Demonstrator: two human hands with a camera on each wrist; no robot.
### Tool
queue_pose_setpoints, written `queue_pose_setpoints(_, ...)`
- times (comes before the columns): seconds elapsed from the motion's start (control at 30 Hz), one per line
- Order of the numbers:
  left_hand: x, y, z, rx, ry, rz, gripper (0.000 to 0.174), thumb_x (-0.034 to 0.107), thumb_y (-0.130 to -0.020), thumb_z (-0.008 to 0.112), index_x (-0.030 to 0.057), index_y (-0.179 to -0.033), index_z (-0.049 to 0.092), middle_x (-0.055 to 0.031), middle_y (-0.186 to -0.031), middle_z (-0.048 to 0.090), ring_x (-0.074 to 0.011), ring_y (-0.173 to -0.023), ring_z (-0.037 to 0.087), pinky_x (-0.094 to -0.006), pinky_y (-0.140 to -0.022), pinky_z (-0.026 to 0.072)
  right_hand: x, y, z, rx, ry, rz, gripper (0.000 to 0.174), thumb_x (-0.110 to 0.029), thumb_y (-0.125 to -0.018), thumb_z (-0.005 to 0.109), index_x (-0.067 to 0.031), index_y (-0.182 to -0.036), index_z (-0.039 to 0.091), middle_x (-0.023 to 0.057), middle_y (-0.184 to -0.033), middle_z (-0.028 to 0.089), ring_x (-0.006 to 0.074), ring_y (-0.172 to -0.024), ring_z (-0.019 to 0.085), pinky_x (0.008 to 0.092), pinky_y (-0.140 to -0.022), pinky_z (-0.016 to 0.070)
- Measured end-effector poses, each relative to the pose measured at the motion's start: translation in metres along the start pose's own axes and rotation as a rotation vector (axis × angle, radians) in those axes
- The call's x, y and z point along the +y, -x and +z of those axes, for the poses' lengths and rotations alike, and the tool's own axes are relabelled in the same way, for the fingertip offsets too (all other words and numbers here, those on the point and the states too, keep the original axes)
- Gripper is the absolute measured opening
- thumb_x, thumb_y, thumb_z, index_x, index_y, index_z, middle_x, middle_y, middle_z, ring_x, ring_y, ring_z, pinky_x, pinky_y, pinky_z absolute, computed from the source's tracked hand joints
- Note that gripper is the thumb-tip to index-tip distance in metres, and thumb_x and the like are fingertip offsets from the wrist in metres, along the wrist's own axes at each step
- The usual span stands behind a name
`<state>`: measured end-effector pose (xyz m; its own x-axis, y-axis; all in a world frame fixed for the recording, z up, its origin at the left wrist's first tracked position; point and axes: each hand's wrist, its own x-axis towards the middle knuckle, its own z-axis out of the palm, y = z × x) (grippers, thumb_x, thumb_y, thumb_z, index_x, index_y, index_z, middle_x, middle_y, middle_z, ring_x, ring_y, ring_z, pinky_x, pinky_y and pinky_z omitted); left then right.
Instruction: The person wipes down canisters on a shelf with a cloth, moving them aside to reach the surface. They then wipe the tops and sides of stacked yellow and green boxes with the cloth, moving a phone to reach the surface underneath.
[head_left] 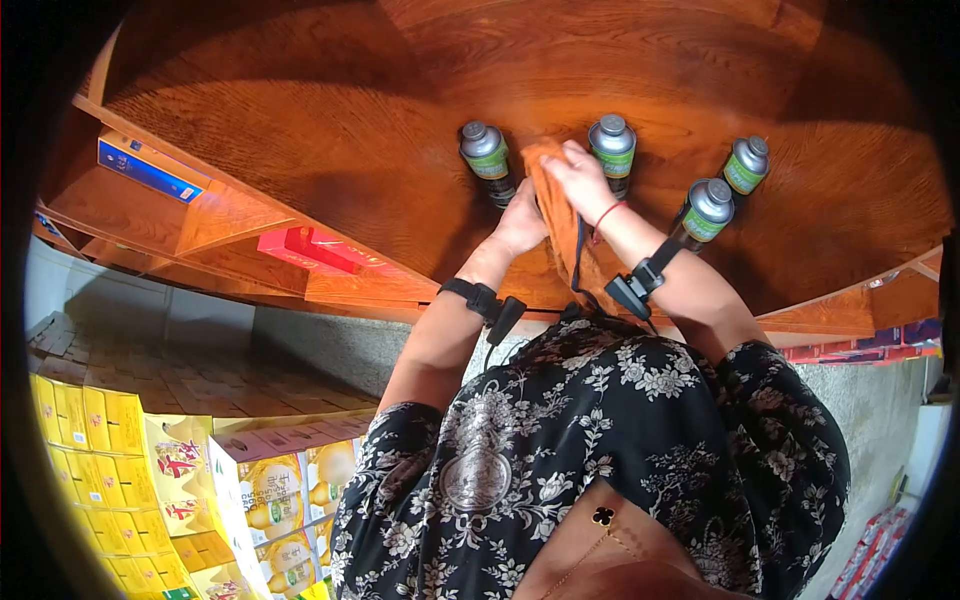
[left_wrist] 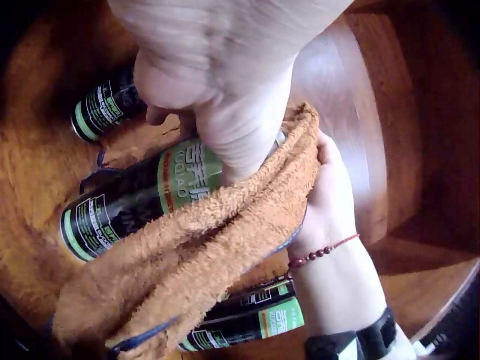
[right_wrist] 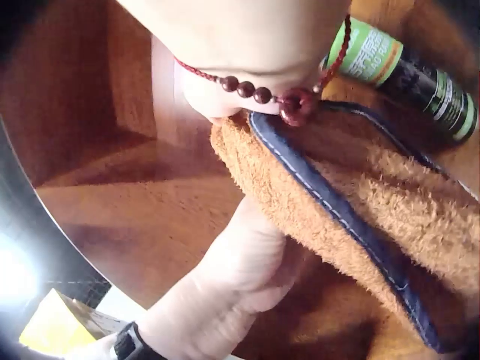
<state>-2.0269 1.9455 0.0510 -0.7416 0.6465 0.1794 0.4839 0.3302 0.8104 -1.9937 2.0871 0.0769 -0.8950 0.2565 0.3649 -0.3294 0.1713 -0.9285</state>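
An orange terry towel (head_left: pixel 562 215) with dark blue edging hangs in folds between the two hands over the wooden table. My right hand (head_left: pixel 582 182) grips its upper edge, fingers bent over the cloth. Lower on the other side, my left hand (head_left: pixel 522 222) holds the towel, its fingertips partly hidden by the folds. Close to the left hand stands a black and green can (head_left: pixel 487 158) with a grey cap. Another such can (head_left: pixel 613 148) stands just beyond the right hand; in the left wrist view, thumb and towel (left_wrist: pixel 202 247) overlap this can (left_wrist: pixel 127 202).
Two more cans, one nearer (head_left: pixel 706 212) and one farther back (head_left: pixel 746 168), stand together on the right. Shelves under the rounded wooden tabletop (head_left: pixel 300 130) hold a blue box (head_left: pixel 150 172) and a red box (head_left: pixel 315 250). Yellow cartons (head_left: pixel 110 450) are stacked at the lower left.
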Motion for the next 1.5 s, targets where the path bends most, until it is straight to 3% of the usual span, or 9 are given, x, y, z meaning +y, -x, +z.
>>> queue_pose_setpoints(0.27,0.026,0.004,-0.010,-0.033,-0.022,-0.058,0.095,0.019,-0.055,0.085,0.0011,-0.134,0.036,-0.0185,-0.131,0.046,-0.0301,-0.124,0.045,-0.0348,-0.106,0.0354,-0.040,0.000,-0.047,0.215,-0.643,0.134,0.028,-0.012,-0.089,0.057,0.0020,-0.114,0.057,0.0059,-0.108,0.060,0.0147,-0.100,0.056,0.0268,-0.090,0.0438)
queue_pose_setpoints(0.47,0.027,0.006,-0.009,-0.015,-0.145,-0.069,0.097,0.021,-0.056,0.086,0.0002,-0.135,0.034,-0.0167,-0.129,0.048,-0.0267,-0.123,0.047,-0.0340,-0.105,0.0367,0.038,0.003,-0.028,0.052,0.317,0.028,0.053,-0.024,-0.085,0.062,0.0057,-0.126,0.048,0.0238,-0.125,0.052,0.0315,-0.121,0.049,0.0364,-0.102,0.0381)
queue_pose_setpoints(0.63,0.016,0.003,-0.005,-0.023,-0.095,-0.071,0.096,0.023,-0.056,0.085,-0.0003,-0.135,0.033,-0.0193,-0.130,0.046,-0.0305,-0.123,0.046,-0.0359,-0.104,0.0374,0.010,0.038,-0.014,0.161,0.571,-0.230,0.040,-0.022,-0.083,0.061,0.0050,-0.113,0.053,0.0234,-0.111,0.054,0.0385,-0.105,0.051,0.0418,-0.091,0.0420)
queue_pose_setpoints(1.0,0.002,-0.002,-0.002,-0.027,-0.067,0.066,0.094,0.018,-0.059,0.084,0.0025,-0.136,0.033,-0.0207,-0.131,0.044,-0.0331,-0.124,0.044,-0.0373,-0.104,0.0383,0.006,0.070,-0.015,0.139,0.686,-0.374,0.038,-0.020,-0.082,0.063,0.0030,-0.112,0.056,0.0207,-0.114,0.051,0.0385,-0.104,0.048,0.0441,-0.092,0.0417)
queue_pose_setpoints(1.07,0.006,0.001,-0.003,-0.040,-0.063,0.058,0.093,0.018,-0.059,0.084,0.0028,-0.136,0.033,-0.0205,-0.131,0.044,-0.0330,-0.124,0.045,-0.0374,-0.104,0.0384,0.025,0.050,-0.015,0.215,0.628,-0.318,0.035,-0.020,-0.087,0.059,0.0014,-0.115,0.056,0.0165,-0.116,0.055,0.0307,-0.107,0.052,0.0386,-0.093,0.0427)
queue_pose_setpoints(1.13,0.018,0.004,-0.006,-0.054,-0.081,-0.008,0.090,0.014,-0.061,0.083,0.0023,-0.136,0.033,-0.0179,-0.129,0.045,-0.0286,-0.123,0.045,-0.0359,-0.105,0.0369,0.022,0.036,-0.009,0.170,-0.324,0.228,0.034,-0.021,-0.092,0.055,-0.0003,-0.119,0.055,0.0104,-0.119,0.058,0.0204,-0.109,0.054,0.0324,-0.093,0.0429)
queue_pose_setpoints(1.17,0.018,0.004,-0.006,-0.059,-0.083,-0.004,0.090,0.014,-0.061,0.083,0.0023,-0.136,0.033,-0.0179,-0.129,0.045,-0.0286,-0.123,0.045,-0.0359,-0.105,0.0369,0.020,0.037,-0.009,0.165,-0.424,0.263,0.037,-0.022,-0.095,0.052,-0.0014,-0.126,0.051,0.0056,-0.122,0.057,0.0134,-0.111,0.052,0.0279,-0.094,0.0417)
queue_pose_setpoints(1.4,0.004,0.003,0.002,-0.011,-0.050,0.050,0.088,0.013,-0.060,0.084,0.0020,-0.133,0.035,-0.0145,-0.126,0.047,-0.0246,-0.120,0.047,-0.0342,-0.103,0.0383,0.059,0.055,-0.009,0.261,-0.594,0.378,0.050,-0.033,-0.096,0.047,-0.0037,-0.136,0.043,0.0070,-0.129,0.053,0.0166,-0.118,0.049,0.0297,-0.100,0.0379)
queue_pose_setpoints(1.5,0.009,0.002,0.000,-0.021,-0.035,0.062,0.087,0.013,-0.060,0.084,0.0020,-0.131,0.036,-0.0126,-0.124,0.049,-0.0225,-0.117,0.049,-0.0332,-0.102,0.0394,0.083,0.084,-0.008,0.255,-0.372,0.638,0.059,-0.042,-0.096,0.040,-0.0072,-0.143,0.033,0.0102,-0.143,0.040,0.0210,-0.131,0.037,0.0339,-0.107,0.0294)
